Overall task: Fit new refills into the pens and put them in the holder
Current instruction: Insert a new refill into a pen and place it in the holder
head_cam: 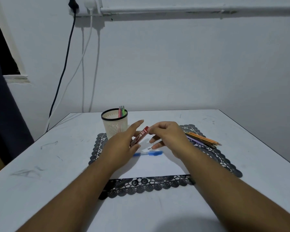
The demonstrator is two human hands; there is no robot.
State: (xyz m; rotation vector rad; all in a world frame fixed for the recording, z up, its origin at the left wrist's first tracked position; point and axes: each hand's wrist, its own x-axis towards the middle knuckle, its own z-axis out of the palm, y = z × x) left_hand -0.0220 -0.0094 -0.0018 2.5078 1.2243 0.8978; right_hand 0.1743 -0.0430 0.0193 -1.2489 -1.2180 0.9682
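Gripping a red refill case (139, 136) tilted toward one o'clock, the left hand (122, 143) curls around it; the right hand (167, 138) pinches a thin lead (152, 139), remaining fingers loosely spread.

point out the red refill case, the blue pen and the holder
red refill case (139, 136), head view, middle of its label side
blue pen (155, 153), head view, its darker grip end
holder (115, 127), head view, front wall

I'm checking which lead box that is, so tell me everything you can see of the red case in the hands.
The red case is a slim, flat, plastic-looking box with white print, too blurred to read. It tilts with its top end up and to the right, above the white paper. The left hand grips its lower part; the right hand pinches at its top end.
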